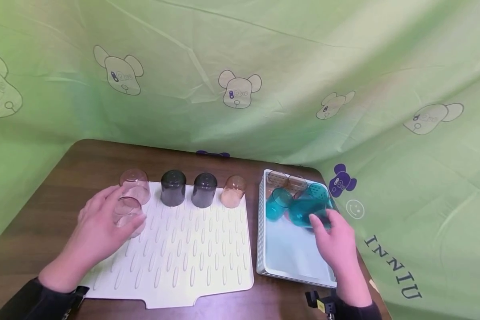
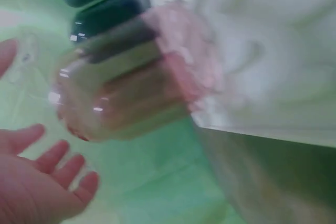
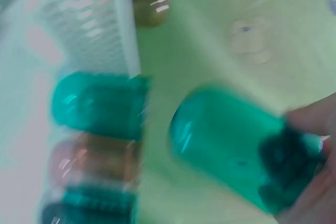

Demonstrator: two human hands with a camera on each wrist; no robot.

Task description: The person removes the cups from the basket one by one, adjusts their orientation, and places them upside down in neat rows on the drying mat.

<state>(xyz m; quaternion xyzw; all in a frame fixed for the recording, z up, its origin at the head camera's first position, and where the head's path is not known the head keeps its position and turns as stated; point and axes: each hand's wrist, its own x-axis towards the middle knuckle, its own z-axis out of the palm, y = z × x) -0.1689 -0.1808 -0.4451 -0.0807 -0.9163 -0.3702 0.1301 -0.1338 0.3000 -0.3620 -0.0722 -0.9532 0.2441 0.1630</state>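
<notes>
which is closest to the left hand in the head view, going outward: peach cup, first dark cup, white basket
From the left hand:
1. first dark cup, on the mat, just right of it.
2. peach cup, at the row's right end.
3. white basket, off the mat, far right.

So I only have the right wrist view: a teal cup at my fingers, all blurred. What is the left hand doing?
Observer: The left hand holds a clear cup over the white drying mat.
Operator: Anything already on that mat?
Observer: Four cups stand upside down in a row along its far edge: a pinkish clear cup, two dark cups, and an amber cup.
Operator: Where is my teal cup?
Observer: The right hand holds the teal cup inside the white basket, beside another teal one.
</notes>
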